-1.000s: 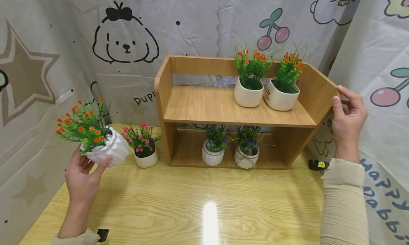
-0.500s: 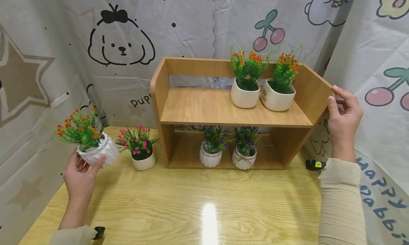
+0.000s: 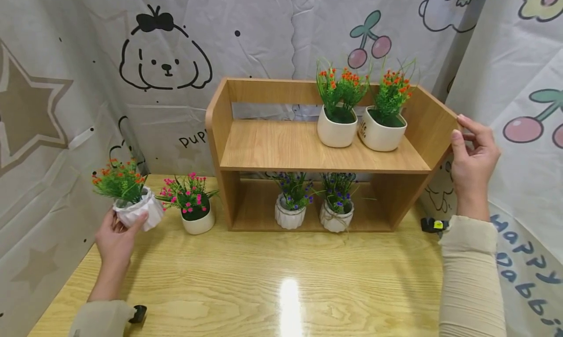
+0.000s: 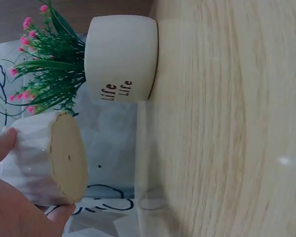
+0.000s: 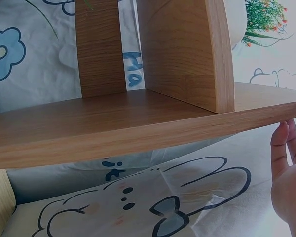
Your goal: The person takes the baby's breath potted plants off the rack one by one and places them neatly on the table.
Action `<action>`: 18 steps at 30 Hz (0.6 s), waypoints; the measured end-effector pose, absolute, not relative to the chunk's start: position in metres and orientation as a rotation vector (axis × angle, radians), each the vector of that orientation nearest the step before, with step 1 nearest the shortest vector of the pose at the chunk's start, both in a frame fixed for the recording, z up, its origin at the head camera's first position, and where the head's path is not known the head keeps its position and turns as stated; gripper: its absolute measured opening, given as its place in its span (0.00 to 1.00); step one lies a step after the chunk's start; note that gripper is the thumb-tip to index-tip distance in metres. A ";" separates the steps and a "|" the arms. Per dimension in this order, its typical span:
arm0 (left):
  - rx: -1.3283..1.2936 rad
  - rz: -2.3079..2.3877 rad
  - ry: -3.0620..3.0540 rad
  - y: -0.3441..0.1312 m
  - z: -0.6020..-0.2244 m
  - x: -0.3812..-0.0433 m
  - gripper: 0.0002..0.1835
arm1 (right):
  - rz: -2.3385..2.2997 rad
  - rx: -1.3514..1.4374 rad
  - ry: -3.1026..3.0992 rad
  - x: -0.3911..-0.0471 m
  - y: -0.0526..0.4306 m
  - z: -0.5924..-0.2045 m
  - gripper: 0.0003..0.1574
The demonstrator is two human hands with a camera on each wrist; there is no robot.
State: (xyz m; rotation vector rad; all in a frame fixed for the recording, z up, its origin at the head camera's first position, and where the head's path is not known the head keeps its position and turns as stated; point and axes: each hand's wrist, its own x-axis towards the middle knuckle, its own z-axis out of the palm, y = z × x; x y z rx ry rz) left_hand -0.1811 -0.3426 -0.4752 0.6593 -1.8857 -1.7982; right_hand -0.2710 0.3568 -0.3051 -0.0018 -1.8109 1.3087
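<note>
My left hand [image 3: 116, 237] grips a white ridged flowerpot [image 3: 140, 210] with orange flowers, thumb on its near side. The pot is tilted and off the table; its flat base shows in the left wrist view. Just right of it stands a cream pot with pink flowers [image 3: 198, 222], lettered "Life" in the left wrist view. My right hand [image 3: 476, 163] pinches the front edge of the right side panel of a two-tier wooden shelf [image 3: 268, 141]. In the right wrist view, the fingertips [image 5: 281, 132] touch that panel's edge.
Two cream pots with orange flowers, a left one [image 3: 337, 132] and a right one [image 3: 382, 134], stand on the upper tier. Below are two white pots with purple flowers, one plain [image 3: 290, 217], one twine-tied [image 3: 336, 220]. A printed curtain [image 3: 264, 29] surrounds the wooden table [image 3: 220, 278].
My left hand has lowered the orange-flowered pot a little, and the plant leans less to the left. The right hand keeps its place on the shelf's edge. The head view has shifted slightly.
</note>
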 end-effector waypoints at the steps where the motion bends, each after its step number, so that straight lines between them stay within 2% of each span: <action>1: 0.680 -1.781 -1.924 -0.343 -0.476 -0.183 0.44 | 1.308 0.000 -1.813 -0.271 0.357 -0.305 0.19; 18: 0.725 -1.574 -2.285 -0.350 -0.492 -0.199 0.47 | 1.291 0.023 -1.809 -0.275 0.363 -0.308 0.19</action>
